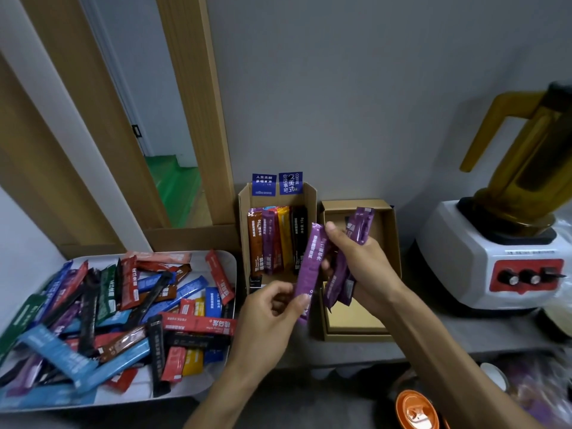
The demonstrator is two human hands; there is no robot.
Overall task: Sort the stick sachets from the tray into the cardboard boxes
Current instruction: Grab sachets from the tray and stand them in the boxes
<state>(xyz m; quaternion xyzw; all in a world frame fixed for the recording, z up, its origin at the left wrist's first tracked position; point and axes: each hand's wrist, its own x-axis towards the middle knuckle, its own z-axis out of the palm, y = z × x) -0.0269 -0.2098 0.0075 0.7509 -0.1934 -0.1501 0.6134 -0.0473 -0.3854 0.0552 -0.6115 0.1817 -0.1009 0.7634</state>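
Gathering purples, I judge: just above the shallow cardboard box the left hand pinches one purple sachet by its lower end beside the bundle the right hand grips, which next needs laying flat inside that box

Left hand pinching, right hand gripping (fingers curled).

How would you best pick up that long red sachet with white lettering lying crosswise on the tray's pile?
Probably from above, pinching the red stick sachet across its narrow width, right of its middle. It lies flat on top in the white tray, and that half looks uncovered, with both long edges free.
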